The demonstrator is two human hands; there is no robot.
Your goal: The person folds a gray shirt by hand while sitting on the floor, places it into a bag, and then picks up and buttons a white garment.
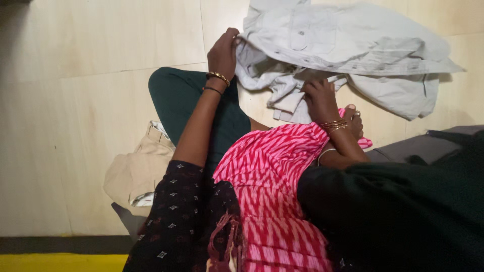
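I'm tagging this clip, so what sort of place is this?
Probably a home floor: pale floor tiles, a light shirt spread flat under both hands, left hand and right hand, and beige trousers lying nearby.

I am seeing the left grip (223,52) pinching the pale grey garment (348,45), a matt woven cloth, creased and soft-looking, with small dull buttons. Under the right grip (320,98) the same cloth is bunching in rumpled folds. Just behind that grip a pink striped fabric (272,186) is showing a matt, finely ribbed weave. Thin metal bangles (218,76) are glinting at the left wrist. Beneath both grips the floor (91,100) is looking smooth with a faint sheen.
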